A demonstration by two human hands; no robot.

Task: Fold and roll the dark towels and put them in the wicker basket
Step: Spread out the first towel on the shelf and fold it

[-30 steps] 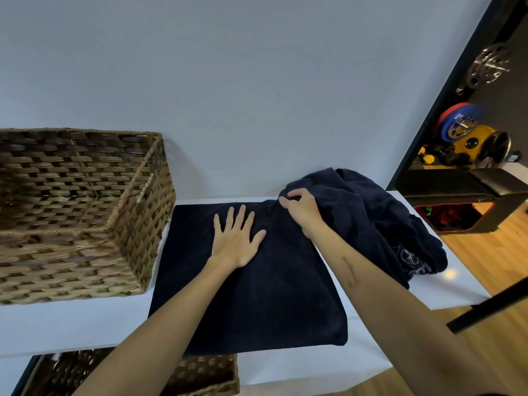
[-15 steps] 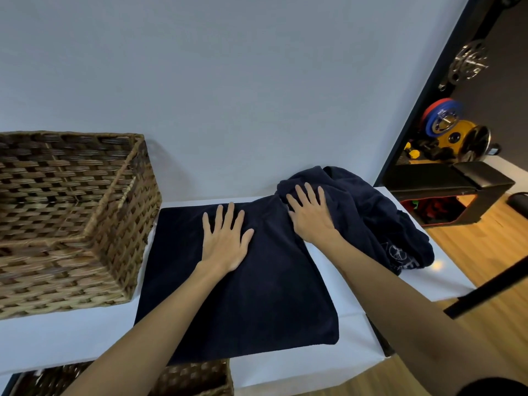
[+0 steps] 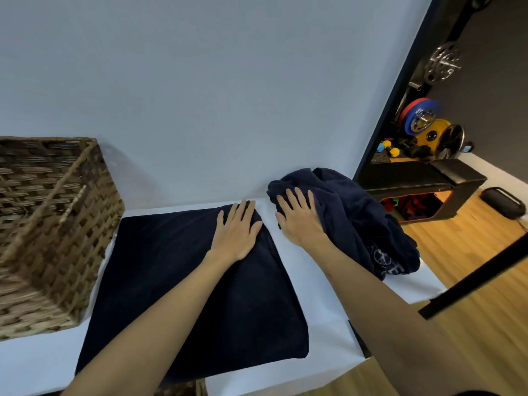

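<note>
A dark navy towel (image 3: 171, 281) lies flat and folded on the white table (image 3: 323, 304). My left hand (image 3: 237, 230) rests palm down on its far right corner, fingers spread. A crumpled heap of dark towels (image 3: 357, 218) sits at the table's right end. My right hand (image 3: 300, 218) presses flat against the heap's left side, fingers apart, holding nothing. A strip of bare table separates the flat towel from the heap. The wicker basket (image 3: 51, 230) stands at the left, its open inside showing no towels.
A white wall runs behind the table. A second wicker basket (image 3: 183, 388) peeks out below the table's front edge. To the right are a wooden floor, a black bench (image 3: 423, 181), weight plates (image 3: 423, 118) and a black diagonal bar (image 3: 480, 275).
My right hand went from pinching the towel edge to lying flat, and the heap has shifted right, off the flat towel. My left hand slid to the towel's far right corner.
</note>
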